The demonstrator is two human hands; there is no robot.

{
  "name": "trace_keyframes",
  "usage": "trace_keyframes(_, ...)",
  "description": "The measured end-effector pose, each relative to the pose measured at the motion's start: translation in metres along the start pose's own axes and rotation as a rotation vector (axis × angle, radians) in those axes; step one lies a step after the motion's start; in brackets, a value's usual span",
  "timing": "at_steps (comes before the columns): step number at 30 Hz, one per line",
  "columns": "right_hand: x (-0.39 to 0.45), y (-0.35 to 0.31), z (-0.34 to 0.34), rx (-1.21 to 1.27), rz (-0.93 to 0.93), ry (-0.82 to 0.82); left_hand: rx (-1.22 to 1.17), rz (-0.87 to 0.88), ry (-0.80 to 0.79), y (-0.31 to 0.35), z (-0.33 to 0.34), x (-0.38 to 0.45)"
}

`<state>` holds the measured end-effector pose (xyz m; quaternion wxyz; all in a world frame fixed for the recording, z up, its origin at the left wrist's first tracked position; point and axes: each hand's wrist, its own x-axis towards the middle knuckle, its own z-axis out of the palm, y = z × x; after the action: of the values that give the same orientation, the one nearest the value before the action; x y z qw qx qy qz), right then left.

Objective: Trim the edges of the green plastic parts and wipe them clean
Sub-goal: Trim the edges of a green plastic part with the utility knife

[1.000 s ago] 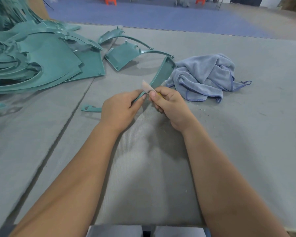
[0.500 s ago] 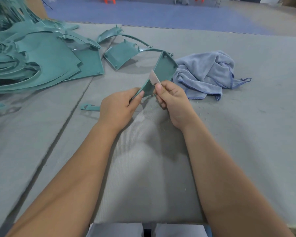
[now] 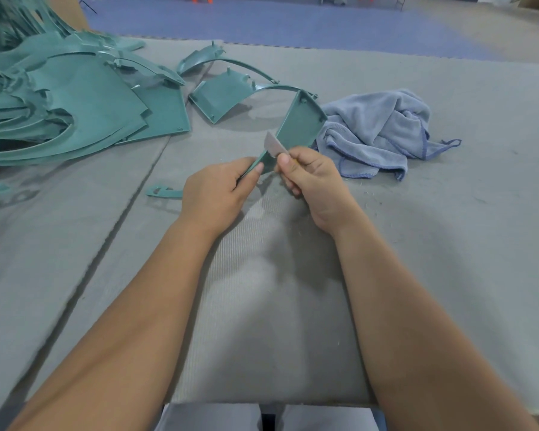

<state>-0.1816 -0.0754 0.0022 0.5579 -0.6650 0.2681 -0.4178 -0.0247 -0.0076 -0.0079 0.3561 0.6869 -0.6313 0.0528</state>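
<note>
Head view: left hand (image 3: 213, 194) pinches the green part (image 3: 299, 126) by its narrow end, tilting it up off the desk (image 3: 448, 244) so the blade (image 3: 273, 146) (gripped in right hand (image 3: 311, 178)) meets its edge.

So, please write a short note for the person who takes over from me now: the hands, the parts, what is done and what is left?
Left hand: holds the narrow end of the green part.
Right hand: grips the blade, set against that part's edge.
Blue cloth: lies on the mat, right of the part.
Pile of green parts: far left.
Done: cannot tell.
Left: finish trimming, wipe, go on with the pile.
</note>
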Motion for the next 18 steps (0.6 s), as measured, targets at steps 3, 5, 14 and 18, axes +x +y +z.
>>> trace_keyframes(3,0.0,0.0005,0.0042,-0.092,-0.013,-0.098,0.01,-0.01,0.012,-0.0002,0.0008,0.0005)
trace_keyframes(5,0.0013,0.0002,0.0049,-0.097,0.003,-0.121,0.024,-0.017,0.002,-0.0001,0.001,0.0008)
trace_keyframes(14,0.0031,0.0005,0.0046,-0.097,-0.002,-0.096,0.015,-0.02,0.013,0.0014,0.0023,0.0018)
trace_keyframes(18,0.0037,0.0019,0.0044,-0.081,-0.006,-0.056,0.008,-0.03,0.007,0.0014,0.0024,0.0019)
